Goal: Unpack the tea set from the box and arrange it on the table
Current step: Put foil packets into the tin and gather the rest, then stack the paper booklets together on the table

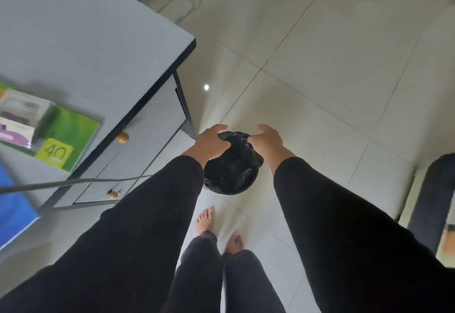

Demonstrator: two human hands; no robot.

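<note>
Both my hands reach down over a small black bin [230,184] that stands on the tiled floor and is lined with a black plastic bag [236,162]. My left hand [209,144] curls over the bag's left edge. My right hand [267,142] pinches the bag's raised top edge from the right. The bag is bunched up between the two hands. No tea set piece shows in this view. The grey table [81,41] is at the left, and a green box [71,130] marked 40 lies on it.
A small white and purple carton [22,118] rests on the green box, and a blue sheet [12,211] lies at the near left. A grey cable [73,182] crosses the table's corner. Drawers with wooden knobs [122,137] face me. A dark chair [433,201] stands at the right. My bare feet [219,229] are on the tiles.
</note>
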